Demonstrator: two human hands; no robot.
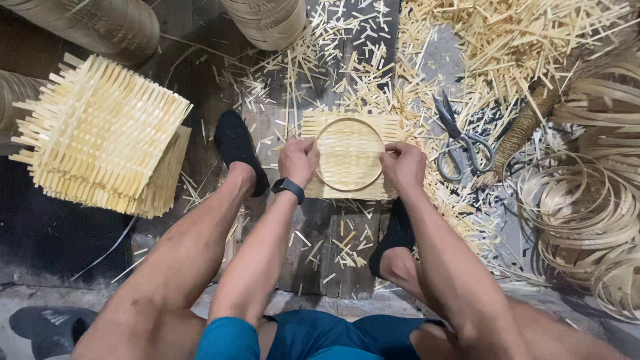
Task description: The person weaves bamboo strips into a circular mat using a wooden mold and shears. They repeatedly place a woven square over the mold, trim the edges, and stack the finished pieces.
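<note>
Pressing from both sides, my left hand [298, 161] and right hand [403, 165] each have their grip clamped on the round hoop [349, 154] over a woven bamboo mat [347, 120] on the floor between my feet; scissors [460, 141] lie just right.

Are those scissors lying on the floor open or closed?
Closed. The scissors lie flat among the bamboo offcuts, blades together in one dark point, the two handle loops side by side. Neither hand touches them.
</note>
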